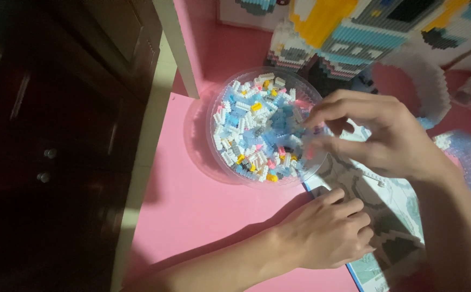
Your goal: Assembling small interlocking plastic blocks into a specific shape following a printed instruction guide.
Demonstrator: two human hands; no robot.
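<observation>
A round clear bowl [214,141] is sitting on the pink bench [192,216]. It is holding lots of tiny building bricks [251,130] in white, light blue, yellow and pink.

The right hand [376,135] is reaching over the right side of the bowl. Its fingertips [312,120] are pinching together just above the bricks. The grip is looking closed, but I cannot tell if a brick is sitting between the fingers, since the bricks are so small.

The left hand [330,232] is lying below the bowl, a little to its right. Its fingers are curling and pressing down on a paper sheet with pictures [392,216]. This grip is mostly closed and is holding nothing.

The paper sheet is lying right of the bowl, with one corner near the bowl's lower edge. Behind the bowl, a big model made of bricks [349,38] is standing, in blue, yellow, white and grey. Left of the bowl, past the bench edge, a dark wooden cupboard [57,135] with small round knobs is standing.
</observation>
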